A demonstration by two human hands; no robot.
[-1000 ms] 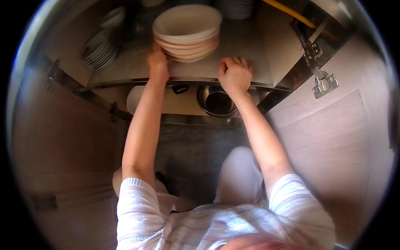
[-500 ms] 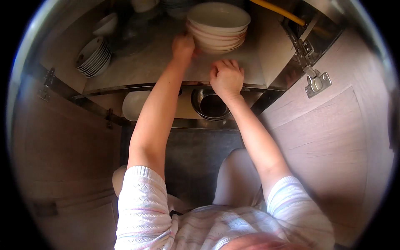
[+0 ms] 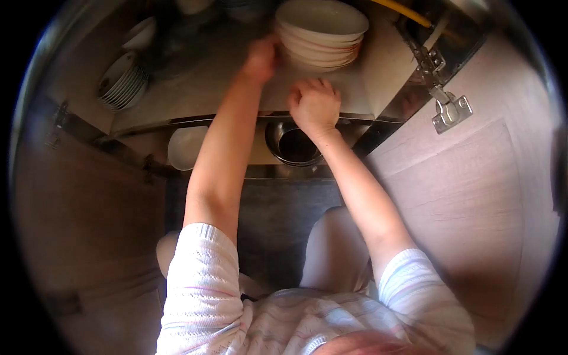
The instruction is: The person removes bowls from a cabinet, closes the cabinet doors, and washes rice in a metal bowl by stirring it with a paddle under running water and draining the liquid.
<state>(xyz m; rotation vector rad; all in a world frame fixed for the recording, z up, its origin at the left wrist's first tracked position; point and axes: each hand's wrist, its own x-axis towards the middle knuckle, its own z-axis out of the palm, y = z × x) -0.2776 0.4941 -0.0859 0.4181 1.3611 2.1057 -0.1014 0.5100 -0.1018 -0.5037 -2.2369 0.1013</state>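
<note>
A stack of white bowls [image 3: 322, 35] with reddish bands stands on the upper cabinet shelf [image 3: 231, 86]. My left hand [image 3: 262, 57] is at the left side of this stack; its fingers are blurred and partly hidden, so I cannot tell whether they touch the bowls. In front of the stack, my right hand [image 3: 315, 105] is over the shelf's front edge, back of the hand up. Its fingers are loosely bent and slightly apart, with nothing visible in them.
Tilted small bowls [image 3: 123, 83] stand at the shelf's left, with another white bowl [image 3: 139, 34] behind. Below are metal bowls [image 3: 275, 142] and a white dish [image 3: 186, 148]. The right door [image 3: 455, 219] and left door [image 3: 94, 201] stand open. A yellow pipe [image 3: 405, 13] crosses the upper right.
The stack appears slightly higher and further right in view, while the rest of the cabinet has shifted a little up and left. My left hand stays beside the stack, my right hand in front.
</note>
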